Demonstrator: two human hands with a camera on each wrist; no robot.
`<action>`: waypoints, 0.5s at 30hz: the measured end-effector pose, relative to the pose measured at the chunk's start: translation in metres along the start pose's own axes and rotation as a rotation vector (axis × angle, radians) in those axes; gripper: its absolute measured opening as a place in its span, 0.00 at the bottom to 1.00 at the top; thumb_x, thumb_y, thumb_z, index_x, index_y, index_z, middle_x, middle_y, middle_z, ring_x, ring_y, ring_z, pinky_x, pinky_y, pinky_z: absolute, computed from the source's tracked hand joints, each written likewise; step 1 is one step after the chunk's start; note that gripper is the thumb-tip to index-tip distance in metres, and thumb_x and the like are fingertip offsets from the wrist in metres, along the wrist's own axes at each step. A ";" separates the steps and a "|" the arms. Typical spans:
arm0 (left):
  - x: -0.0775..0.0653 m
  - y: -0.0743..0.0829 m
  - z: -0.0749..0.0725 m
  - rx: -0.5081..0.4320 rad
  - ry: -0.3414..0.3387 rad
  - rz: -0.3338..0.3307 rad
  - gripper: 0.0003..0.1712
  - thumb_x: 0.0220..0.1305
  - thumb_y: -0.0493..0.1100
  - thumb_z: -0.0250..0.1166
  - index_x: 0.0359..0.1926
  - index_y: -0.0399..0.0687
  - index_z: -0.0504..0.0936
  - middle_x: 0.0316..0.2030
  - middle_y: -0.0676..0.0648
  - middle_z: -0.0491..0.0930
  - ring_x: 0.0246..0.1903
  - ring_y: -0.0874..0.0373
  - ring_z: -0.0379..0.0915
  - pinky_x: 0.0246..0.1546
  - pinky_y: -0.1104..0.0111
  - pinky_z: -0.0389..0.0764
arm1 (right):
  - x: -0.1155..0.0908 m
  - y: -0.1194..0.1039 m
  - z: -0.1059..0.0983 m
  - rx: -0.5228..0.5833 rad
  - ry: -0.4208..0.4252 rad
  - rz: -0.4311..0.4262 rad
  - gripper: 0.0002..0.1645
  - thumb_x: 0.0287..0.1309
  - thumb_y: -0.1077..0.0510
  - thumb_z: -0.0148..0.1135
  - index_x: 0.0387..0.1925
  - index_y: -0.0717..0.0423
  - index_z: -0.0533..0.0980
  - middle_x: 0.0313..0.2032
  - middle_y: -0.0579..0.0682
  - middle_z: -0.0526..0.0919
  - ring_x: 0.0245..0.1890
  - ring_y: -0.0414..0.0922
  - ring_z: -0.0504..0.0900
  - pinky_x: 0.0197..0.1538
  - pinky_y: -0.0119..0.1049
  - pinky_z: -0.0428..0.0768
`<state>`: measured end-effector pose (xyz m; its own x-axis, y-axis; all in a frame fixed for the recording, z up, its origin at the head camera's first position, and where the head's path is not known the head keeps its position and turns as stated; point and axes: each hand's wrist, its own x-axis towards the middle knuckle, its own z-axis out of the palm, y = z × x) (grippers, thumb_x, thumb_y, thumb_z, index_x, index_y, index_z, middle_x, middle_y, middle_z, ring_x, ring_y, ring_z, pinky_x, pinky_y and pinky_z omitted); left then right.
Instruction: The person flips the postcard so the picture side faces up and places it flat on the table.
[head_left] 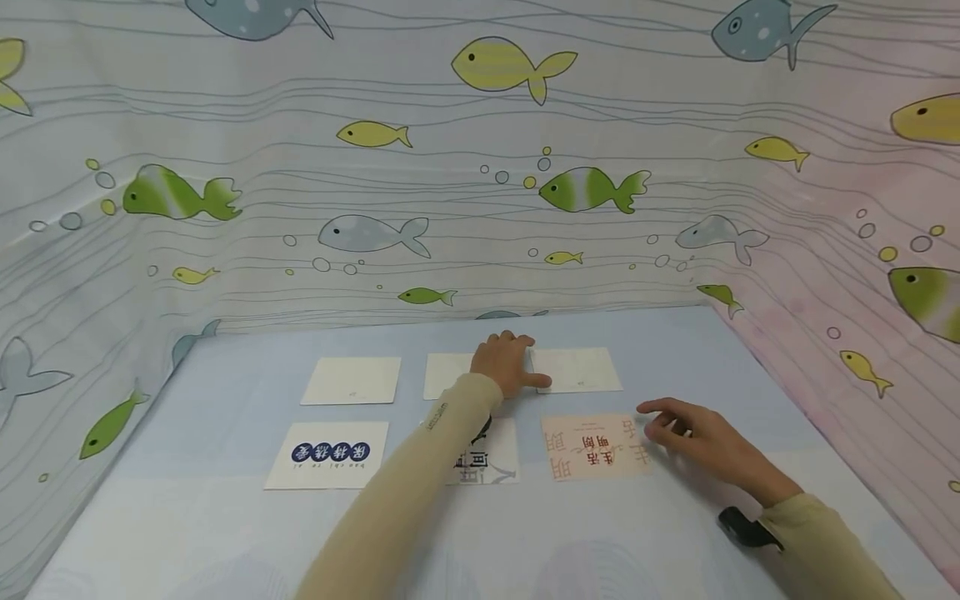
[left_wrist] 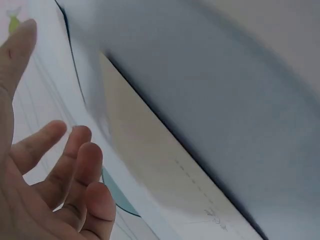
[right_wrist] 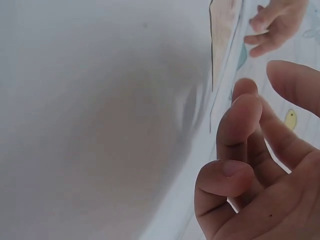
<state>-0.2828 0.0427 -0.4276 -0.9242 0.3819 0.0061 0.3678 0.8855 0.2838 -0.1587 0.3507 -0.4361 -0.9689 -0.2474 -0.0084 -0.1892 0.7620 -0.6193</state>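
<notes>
My left hand [head_left: 506, 365] reaches across to the back row, fingers spread, between the blank middle card [head_left: 444, 375] and the blank right card [head_left: 577, 370]. Its thumb lies over the right card's left edge. In the left wrist view the fingers [left_wrist: 89, 162] are apart and loosely bent, holding nothing, beside a pale card [left_wrist: 145, 145]. My right hand [head_left: 701, 437] hovers by the right edge of a peach card [head_left: 596, 447] with red characters. The right wrist view shows its fingers [right_wrist: 240, 120] loosely curled around nothing.
A third blank card [head_left: 351, 381] lies at the back left. In front of it is a white card [head_left: 326, 456] with dark blue circles. My left forearm partly covers a white card [head_left: 487, 475] with black and grey characters. Fish-patterned cloth [head_left: 480, 183] surrounds the pale blue tabletop [head_left: 570, 542].
</notes>
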 end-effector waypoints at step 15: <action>0.014 0.001 0.001 0.147 -0.105 -0.046 0.53 0.50 0.77 0.68 0.71 0.55 0.73 0.64 0.44 0.70 0.61 0.46 0.68 0.63 0.53 0.69 | 0.060 0.006 -0.009 0.037 0.006 0.060 0.38 0.66 0.46 0.67 0.71 0.54 0.66 0.47 0.52 0.81 0.38 0.46 0.79 0.40 0.40 0.75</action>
<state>-0.2953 0.0490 -0.4278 -0.9273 0.3590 -0.1062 0.3438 0.9289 0.1380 -0.2193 0.3454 -0.4330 -0.9792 -0.1984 -0.0420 -0.1248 0.7530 -0.6461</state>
